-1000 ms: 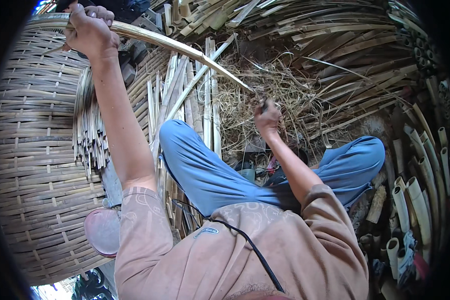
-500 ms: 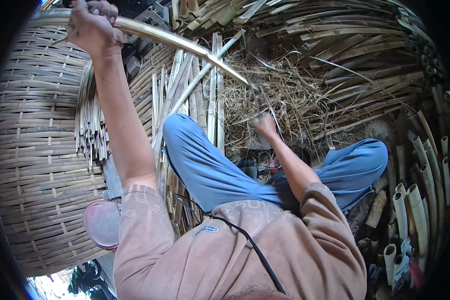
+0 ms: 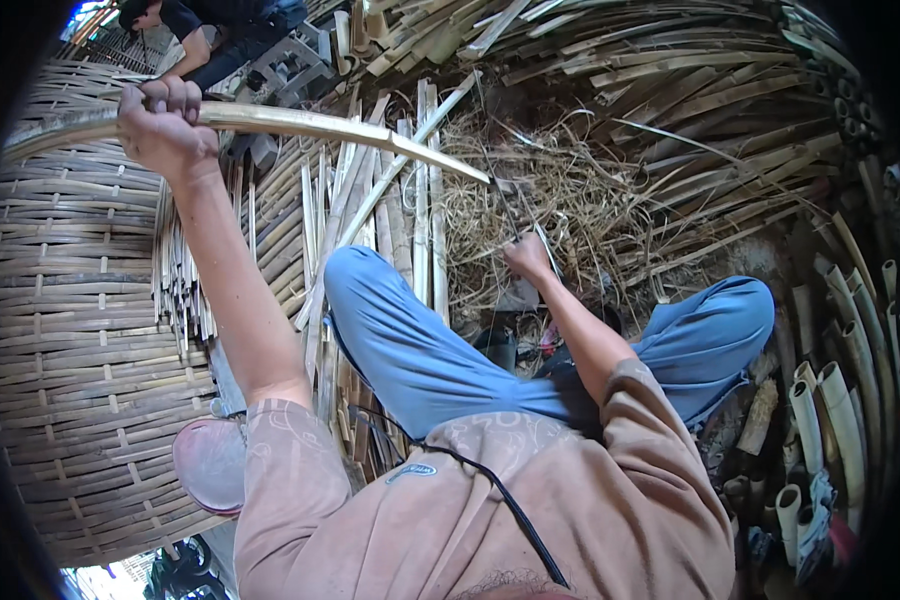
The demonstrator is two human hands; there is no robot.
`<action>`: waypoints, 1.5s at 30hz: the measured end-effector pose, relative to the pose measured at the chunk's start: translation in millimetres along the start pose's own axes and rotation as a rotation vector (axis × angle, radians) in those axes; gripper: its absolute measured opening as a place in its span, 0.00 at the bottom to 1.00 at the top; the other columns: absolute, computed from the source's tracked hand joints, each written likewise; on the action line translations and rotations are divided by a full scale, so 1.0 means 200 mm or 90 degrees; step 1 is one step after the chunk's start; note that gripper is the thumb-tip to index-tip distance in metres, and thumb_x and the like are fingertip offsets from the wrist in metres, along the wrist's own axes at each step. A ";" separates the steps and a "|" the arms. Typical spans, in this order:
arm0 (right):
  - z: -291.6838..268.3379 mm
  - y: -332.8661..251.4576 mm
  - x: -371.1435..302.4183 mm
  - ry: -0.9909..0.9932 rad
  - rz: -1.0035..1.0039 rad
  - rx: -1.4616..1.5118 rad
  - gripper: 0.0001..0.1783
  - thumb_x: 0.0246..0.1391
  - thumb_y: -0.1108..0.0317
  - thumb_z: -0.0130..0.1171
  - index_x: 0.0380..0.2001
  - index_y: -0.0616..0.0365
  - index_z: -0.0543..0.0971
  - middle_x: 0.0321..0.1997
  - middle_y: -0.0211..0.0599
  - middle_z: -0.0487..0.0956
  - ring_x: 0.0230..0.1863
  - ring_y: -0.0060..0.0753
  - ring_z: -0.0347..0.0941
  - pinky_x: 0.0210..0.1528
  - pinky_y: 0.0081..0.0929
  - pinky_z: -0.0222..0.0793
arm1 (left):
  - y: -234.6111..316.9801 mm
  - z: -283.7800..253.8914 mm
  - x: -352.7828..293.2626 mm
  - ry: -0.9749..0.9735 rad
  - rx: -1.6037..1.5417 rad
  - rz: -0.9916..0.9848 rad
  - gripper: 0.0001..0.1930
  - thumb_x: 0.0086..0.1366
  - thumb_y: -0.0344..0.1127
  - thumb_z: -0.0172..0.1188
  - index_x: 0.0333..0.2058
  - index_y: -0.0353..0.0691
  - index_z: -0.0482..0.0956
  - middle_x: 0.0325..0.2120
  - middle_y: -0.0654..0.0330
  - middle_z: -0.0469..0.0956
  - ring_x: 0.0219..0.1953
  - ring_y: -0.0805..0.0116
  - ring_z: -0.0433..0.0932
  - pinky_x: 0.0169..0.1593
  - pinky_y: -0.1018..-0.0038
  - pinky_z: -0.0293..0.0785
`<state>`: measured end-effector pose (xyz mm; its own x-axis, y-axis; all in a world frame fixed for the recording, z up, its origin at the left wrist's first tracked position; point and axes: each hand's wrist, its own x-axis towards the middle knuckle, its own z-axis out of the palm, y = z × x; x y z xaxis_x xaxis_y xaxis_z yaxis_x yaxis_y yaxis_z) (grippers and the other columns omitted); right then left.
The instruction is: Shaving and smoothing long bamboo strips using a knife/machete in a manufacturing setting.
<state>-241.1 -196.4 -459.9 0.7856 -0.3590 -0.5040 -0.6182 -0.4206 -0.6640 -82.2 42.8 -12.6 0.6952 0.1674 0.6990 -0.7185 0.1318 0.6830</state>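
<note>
My left hand (image 3: 170,125) is wrapped round a long split bamboo strip (image 3: 300,121) at the upper left. The strip runs rightward, and its pale end reaches a thin dark blade at the middle of the view. My right hand (image 3: 527,254) is closed on the lower end of this knife (image 3: 504,206), most of its handle hidden in the fist. The blade stands close against the strip's tip; whether it cuts in I cannot tell. Beneath both lies a heap of curly bamboo shavings (image 3: 580,190).
A woven bamboo wall or mat (image 3: 80,300) fills the left side. Split bamboo strips (image 3: 710,70) are stacked at the far right, and cut bamboo tubes (image 3: 805,420) stand at the near right. Another person (image 3: 225,35) crouches at the far left. My bent knees (image 3: 400,320) flank the work.
My left hand has moved left and slightly nearer with the bamboo strip, drawing its tip a little left and down. My right hand has barely shifted. The other person has come into view.
</note>
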 end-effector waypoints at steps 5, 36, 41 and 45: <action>0.03 -0.01 -0.01 0.184 -0.289 0.333 0.13 0.49 0.64 0.56 0.31 0.64 0.80 0.24 0.51 0.80 0.28 0.49 0.79 0.34 0.41 0.72 | -0.01 -0.04 0.00 0.043 0.000 -0.035 0.17 0.65 0.34 0.42 0.16 0.48 0.54 0.15 0.69 0.49 0.17 0.76 0.48 0.22 0.76 0.46; -0.01 -0.04 -0.06 0.017 -0.062 0.053 0.21 0.51 0.59 0.61 0.42 0.65 0.84 0.39 0.59 0.84 0.42 0.57 0.83 0.48 0.48 0.76 | -0.05 -0.14 0.02 0.087 -0.003 -0.104 0.18 0.70 0.38 0.41 0.19 0.48 0.54 0.14 0.68 0.51 0.16 0.76 0.48 0.21 0.76 0.47; 0.04 0.02 -0.02 0.105 -0.259 0.186 0.17 0.52 0.64 0.59 0.38 0.68 0.83 0.30 0.56 0.84 0.33 0.54 0.83 0.39 0.46 0.76 | -0.04 -0.14 0.01 0.064 0.021 -0.096 0.18 0.69 0.39 0.42 0.18 0.49 0.53 0.14 0.67 0.50 0.17 0.75 0.49 0.22 0.75 0.47; 0.00 0.12 -0.02 0.057 -0.034 0.022 0.19 0.50 0.59 0.61 0.37 0.64 0.84 0.34 0.60 0.84 0.38 0.54 0.84 0.42 0.47 0.76 | -0.04 -0.14 0.01 0.051 0.023 -0.074 0.19 0.69 0.39 0.41 0.18 0.48 0.53 0.15 0.67 0.51 0.17 0.75 0.50 0.22 0.75 0.48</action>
<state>-259.4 -205.2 -474.0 0.8114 -0.4102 -0.4164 -0.5724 -0.4133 -0.7081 -76.8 70.3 -22.5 0.7691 0.2308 0.5960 -0.6304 0.1204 0.7669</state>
